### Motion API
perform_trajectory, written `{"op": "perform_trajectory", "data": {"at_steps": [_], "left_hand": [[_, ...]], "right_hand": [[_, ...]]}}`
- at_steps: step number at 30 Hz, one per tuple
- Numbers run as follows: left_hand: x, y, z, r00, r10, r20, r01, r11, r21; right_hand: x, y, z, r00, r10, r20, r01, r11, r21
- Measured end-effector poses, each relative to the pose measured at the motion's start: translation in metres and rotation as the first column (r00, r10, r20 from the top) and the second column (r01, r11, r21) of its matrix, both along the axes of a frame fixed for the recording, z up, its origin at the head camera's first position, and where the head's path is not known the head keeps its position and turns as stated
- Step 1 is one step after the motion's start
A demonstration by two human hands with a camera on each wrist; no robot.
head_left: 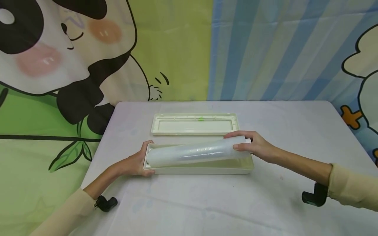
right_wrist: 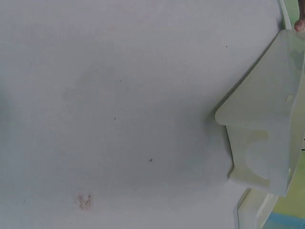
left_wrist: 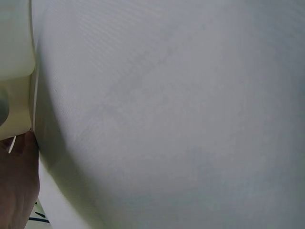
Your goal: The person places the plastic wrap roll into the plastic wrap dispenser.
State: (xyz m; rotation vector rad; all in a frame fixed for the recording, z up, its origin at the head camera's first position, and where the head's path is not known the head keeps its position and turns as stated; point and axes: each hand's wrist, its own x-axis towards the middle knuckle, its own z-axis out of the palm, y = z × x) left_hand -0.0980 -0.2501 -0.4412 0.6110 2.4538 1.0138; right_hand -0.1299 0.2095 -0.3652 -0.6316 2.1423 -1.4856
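A roll of cling film, shiny and whitish, lies tilted in a long, cream-white open box. Its left end sits down inside the box, while its right end is raised above the rim. My right hand grips that raised end, thumb on the near side and fingers over the far side. At the box's left end, my left hand holds the short wall, thumb at the front corner and fingers at the back. The left wrist view catches part of this hand at the box's end.
Behind the box lies a matching rectangular lid, inner side up, with a small green piece on its far edge. A white cloth covers the table. Beyond the table's back edge hangs a printed cartoon curtain.
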Motion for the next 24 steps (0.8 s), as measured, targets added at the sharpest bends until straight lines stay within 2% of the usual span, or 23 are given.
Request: {"op": "perform_trajectory", "data": {"at_steps": [3,5,9,13,17,24], "left_hand": [[0.0,-0.001,-0.001,1.0,0.0,-0.002,0.0,1.0,0.001],[0.001,-0.001,-0.001,1.0,0.004,-0.003,-0.004,1.0,0.001],[0.001,0.0,0.0,1.0,0.008,-0.007,-0.007,1.0,0.017],[0.0,0.0,0.002,1.0,0.006,-0.008,-0.006,1.0,0.011],[0.0,0.001,0.003,1.0,0.001,-0.011,0.0,1.0,0.008],[0.0,0.002,0.002,1.0,-0.017,-0.019,0.017,0.999,0.027]], "right_hand": [[-0.006,0.001,0.005,0.998,0.056,-0.042,-0.052,0.995,0.089],[-0.01,0.002,0.008,0.995,0.09,-0.041,-0.084,0.988,0.131],[-0.017,0.004,0.01,0.991,0.132,-0.001,-0.129,0.974,0.187],[-0.019,0.007,0.006,0.988,0.152,0.033,-0.156,0.957,0.246],[-0.018,0.008,0.001,0.984,0.16,0.077,-0.175,0.948,0.266],[-0.02,0.005,-0.004,0.98,0.178,0.088,-0.196,0.941,0.275]]}}
